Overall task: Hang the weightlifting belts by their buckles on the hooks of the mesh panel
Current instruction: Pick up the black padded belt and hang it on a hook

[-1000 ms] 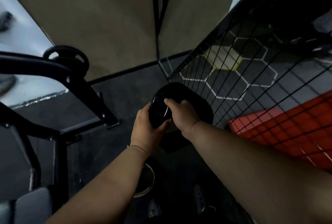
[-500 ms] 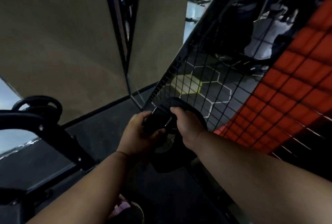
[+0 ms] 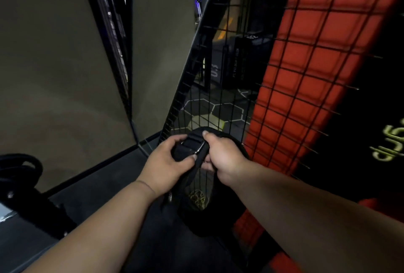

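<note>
We hold belt [image 3: 197, 185] low against mesh [image 3: 218, 76]: left hand [image 3: 166, 163] curled round strap, right hand [image 3: 223, 154] pinching beside buckle [image 3: 200, 149]; belt hangs down, hooks up-right, right hand nearer

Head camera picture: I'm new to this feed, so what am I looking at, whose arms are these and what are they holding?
The camera sits on a person's head and looks forward and down, so the two bare arms are that person's own; there is no robot. Both hands hold one black belt. The left hand grips it beside the metal buckle, and the right hand grips the strap on the other side. The belt is not hung yet. Just behind it stands the black mesh panel, with thin hooks sticking out higher on the right. A red pad shows through the mesh. Dark gym equipment sits at lower left.
</note>
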